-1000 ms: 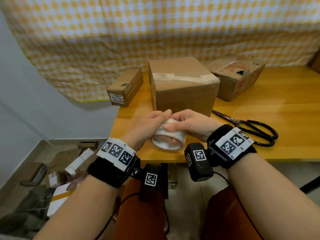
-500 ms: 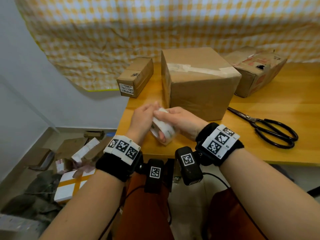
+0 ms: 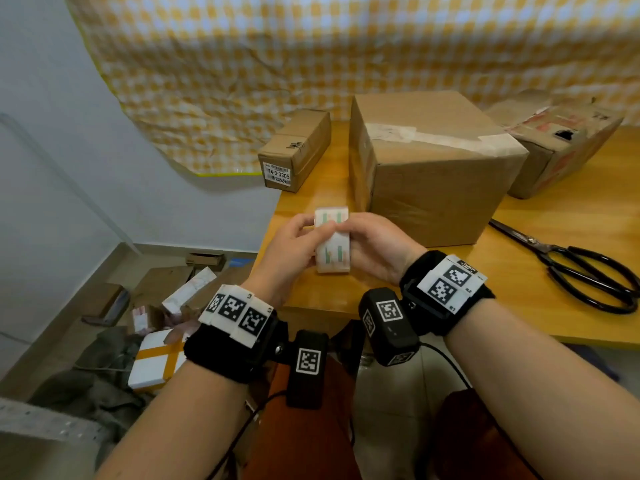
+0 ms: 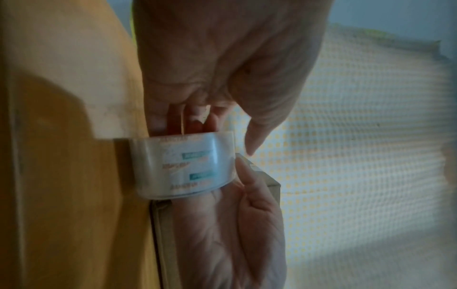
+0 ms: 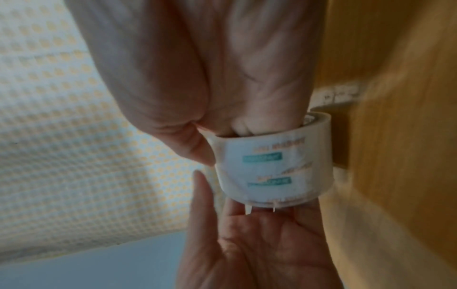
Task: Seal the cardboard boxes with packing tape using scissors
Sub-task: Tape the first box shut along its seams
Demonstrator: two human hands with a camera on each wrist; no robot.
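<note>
Evidently little was done: both hands, left hand (image 3: 291, 251) and right hand (image 3: 372, 251), gripped the tape roll (image 3: 331, 244) above the bench (image 3: 554, 233), no strip pulled free that the views showed. The scissors (image 3: 585, 268) lay untouched beside the big box (image 3: 433, 174). Compared with a second earlier, the roll had turned edge-up.

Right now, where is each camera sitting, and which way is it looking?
Head: on the person's head, looking forward and down at the table, boxes and scissors; both forearms and hands show.
Left wrist: on the left wrist, looking along the left hand at the tape roll.
Right wrist: on the right wrist, looking along the right hand at the roll.
Shared: all three show the tape roll held between both hands.
</note>
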